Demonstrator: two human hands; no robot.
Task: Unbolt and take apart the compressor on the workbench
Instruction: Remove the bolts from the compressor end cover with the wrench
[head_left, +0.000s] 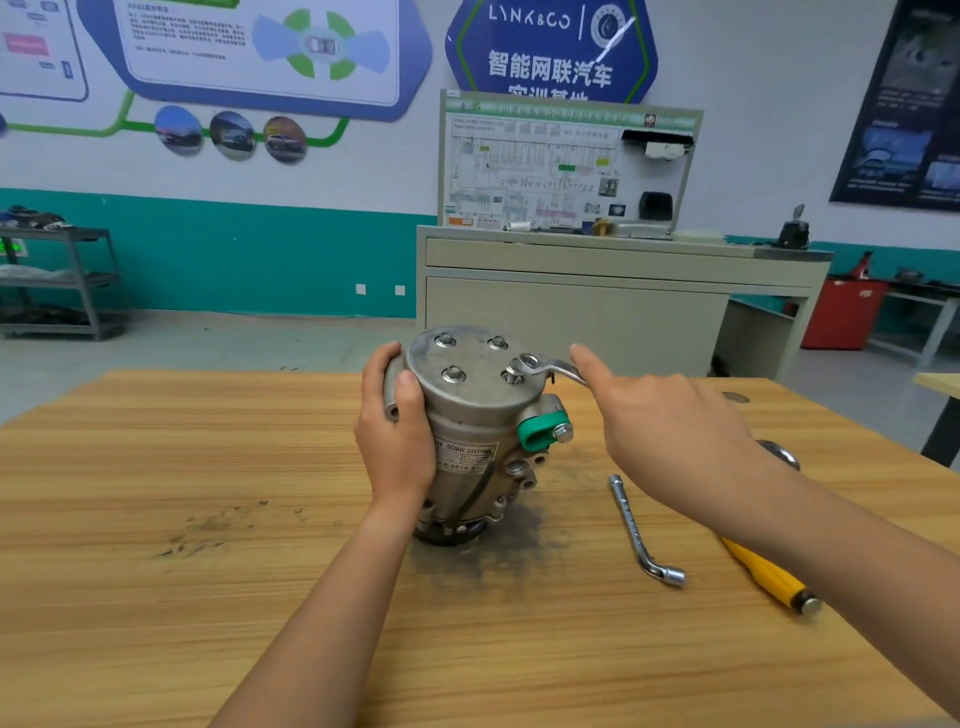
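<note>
At workbench (208, 545) centre, your left hand (397, 441) grips the upright compressor (478, 415), label reading "SGMW". Your right hand (670, 426) meets the wrench (545, 369) handle; whether the fingers wrap it, can't tell. Wrench head sits on a top bolt (513, 377). Wall sign (550, 47): "LYNK&CO".

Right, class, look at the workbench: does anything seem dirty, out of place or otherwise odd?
Yes. Dark grime is smeared on the workbench around the compressor's base, with a second scattered patch further left. One bolt beside the wrench head seems raised, threads showing, while the other bolts sit lower.
</note>
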